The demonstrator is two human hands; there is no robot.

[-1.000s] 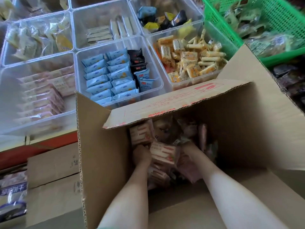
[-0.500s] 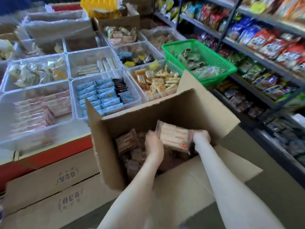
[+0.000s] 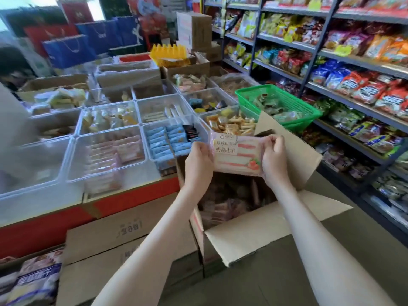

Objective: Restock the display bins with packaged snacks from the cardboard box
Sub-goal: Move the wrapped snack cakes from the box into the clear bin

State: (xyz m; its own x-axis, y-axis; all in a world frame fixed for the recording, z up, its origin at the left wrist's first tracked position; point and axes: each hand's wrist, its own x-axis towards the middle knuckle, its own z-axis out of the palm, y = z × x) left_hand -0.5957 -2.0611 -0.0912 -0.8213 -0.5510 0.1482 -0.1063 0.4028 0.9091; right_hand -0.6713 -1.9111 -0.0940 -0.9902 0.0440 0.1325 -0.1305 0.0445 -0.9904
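At 8 o'clock, a red-fronted display counter (image 3: 44, 228) carries rows of clear display bins (image 3: 76, 171). One holds pink packets (image 3: 110, 155), and the bin to its right holds blue packets (image 3: 164, 141). Blue gift bags (image 3: 68, 49) hang blurred at 10 o'clock, behind the counter. Closed cartons (image 3: 123, 230) are stacked on the floor against the counter's front, at 7 o'clock.

Near the centre, the left hand (image 3: 198, 160) grips the left edge of a pink snack packet (image 3: 236, 153), fingers curled behind it and thumb on the front. The right hand (image 3: 274, 157) pinches the packet's right edge. The packet is held flat, facing the camera, above the open cardboard box (image 3: 254, 237), clear of the bins. The box stands on the grey floor (image 3: 254, 288) at 5 o'clock, with more pink packets lying inside it.

A green basket (image 3: 287, 97) of wrapped sweets sits at 2 o'clock, at the counter's right end. Metal shelving (image 3: 320, 47) packed with bright snack bags runs down the right wall, from 1 to 4 o'clock.
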